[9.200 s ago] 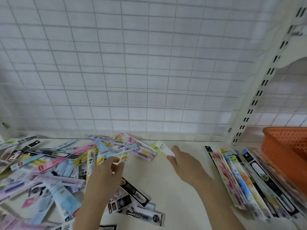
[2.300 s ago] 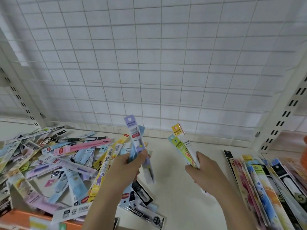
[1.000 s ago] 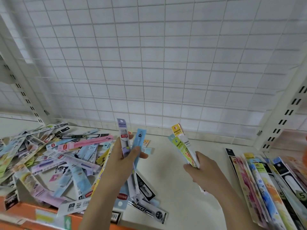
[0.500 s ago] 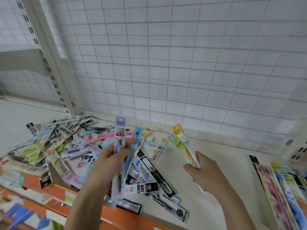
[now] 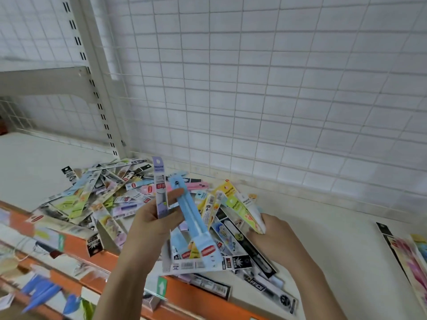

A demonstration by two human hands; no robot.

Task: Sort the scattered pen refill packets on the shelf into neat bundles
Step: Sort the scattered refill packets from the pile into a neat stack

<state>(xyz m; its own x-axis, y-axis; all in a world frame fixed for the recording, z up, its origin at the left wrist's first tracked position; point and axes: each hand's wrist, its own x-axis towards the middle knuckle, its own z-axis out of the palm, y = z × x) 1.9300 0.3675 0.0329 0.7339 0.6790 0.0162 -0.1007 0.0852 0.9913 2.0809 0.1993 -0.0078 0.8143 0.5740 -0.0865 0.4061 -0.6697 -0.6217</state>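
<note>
Head view: left hand (image 5: 152, 225) pinches lilac + blue packets (image 5: 188, 210); right hand (image 5: 272, 236) grips yellow/green packets (image 5: 240, 205), both above shelf (image 5: 323, 245). Loose pile (image 5: 92, 199) lies left. Step: matching by type. Next, prob.: combine likes, set by sorted row (image 5: 406, 252), far right.
</note>
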